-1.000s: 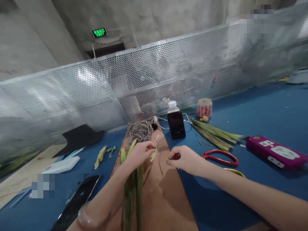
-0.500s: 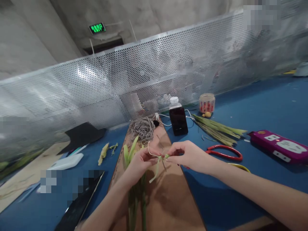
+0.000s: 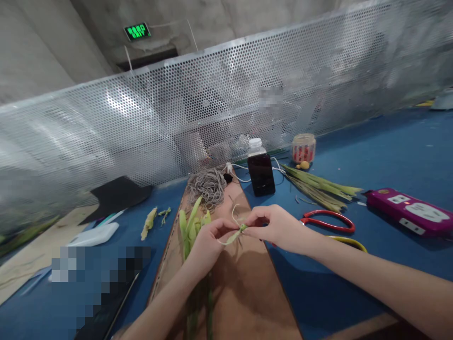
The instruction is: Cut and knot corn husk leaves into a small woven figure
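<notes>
My left hand (image 3: pixel 207 242) grips a bunch of long green leaves (image 3: pixel 193 224) that runs down along my forearm, its fingers pinched on a thin pale leaf strip (image 3: pixel 233 234). My right hand (image 3: pixel 279 227) pinches the other side of the same strip, fingertips almost touching the left ones. Both hands hover over a brown board (image 3: pixel 244 283) on the blue table (image 3: pixel 389 156).
A coil of grey string (image 3: pixel 208 186) lies at the board's far end. A dark bottle (image 3: pixel 261 173), a small jar (image 3: pixel 303 148), a leaf bundle (image 3: pixel 320 191), red-handled scissors (image 3: pixel 329 221) and a purple power strip (image 3: pixel 410 217) lie to the right. A perforated metal screen (image 3: pixel 212 108) stands behind.
My hands came together from apart, both now pinching the pale strip between them. The strip's loose end has gone from hanging down to curling up.
</notes>
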Tool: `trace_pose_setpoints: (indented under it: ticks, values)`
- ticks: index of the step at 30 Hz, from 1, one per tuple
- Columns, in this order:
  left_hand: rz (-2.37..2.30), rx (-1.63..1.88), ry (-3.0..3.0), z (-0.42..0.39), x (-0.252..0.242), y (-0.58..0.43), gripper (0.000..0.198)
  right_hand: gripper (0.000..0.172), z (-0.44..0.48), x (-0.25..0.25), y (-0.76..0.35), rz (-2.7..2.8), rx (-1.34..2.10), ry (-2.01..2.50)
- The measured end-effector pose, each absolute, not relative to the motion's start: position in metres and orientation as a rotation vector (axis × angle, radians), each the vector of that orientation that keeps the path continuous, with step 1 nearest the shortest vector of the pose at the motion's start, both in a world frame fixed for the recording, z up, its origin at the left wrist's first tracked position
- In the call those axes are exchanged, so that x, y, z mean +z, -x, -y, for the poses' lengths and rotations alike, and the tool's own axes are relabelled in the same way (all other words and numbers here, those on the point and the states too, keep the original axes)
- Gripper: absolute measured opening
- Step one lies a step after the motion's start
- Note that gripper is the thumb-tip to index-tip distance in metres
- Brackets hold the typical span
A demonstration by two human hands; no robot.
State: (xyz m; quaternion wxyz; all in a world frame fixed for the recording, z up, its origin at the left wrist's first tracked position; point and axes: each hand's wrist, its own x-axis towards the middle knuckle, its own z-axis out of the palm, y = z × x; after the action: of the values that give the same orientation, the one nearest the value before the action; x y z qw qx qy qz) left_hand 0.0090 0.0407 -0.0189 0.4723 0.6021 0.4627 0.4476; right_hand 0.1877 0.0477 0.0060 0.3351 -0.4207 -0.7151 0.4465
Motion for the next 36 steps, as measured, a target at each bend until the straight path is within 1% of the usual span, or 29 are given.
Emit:
trace_pose_setpoints:
  ticks: [6,15,23,27,36]
  values:
    - [-1.150,1.147,-1.360,-0.0392,-0.0182,-0.0123,0.011,0.016,-0.0472,0.0065,-0.1880,1.831,1.186,1.118]
    - [-0.980,1.190,-1.121,-0.0413,-0.0257,-0.0116,0.013,0.019,-0.0468,0.0069,-0.1870,1.728,1.292,1.126]
    - [-0.916,1.186,-0.893,-0.0385,-0.0169,-0.0145,0.019,0.019,-0.0481,0.0087,-0.1882,1.679,1.307,1.118]
    - [-0.935,1.208,-0.949,-0.0393,-0.0185,-0.0139,0.018,0.018,-0.0474,0.0098,-0.1883,1.678,1.318,1.121]
    - [-1.024,1.296,-1.210,-0.0352,-0.0226,-0.0155,0.012,0.022,-0.0495,0.0042,-0.1883,1.758,1.270,1.046]
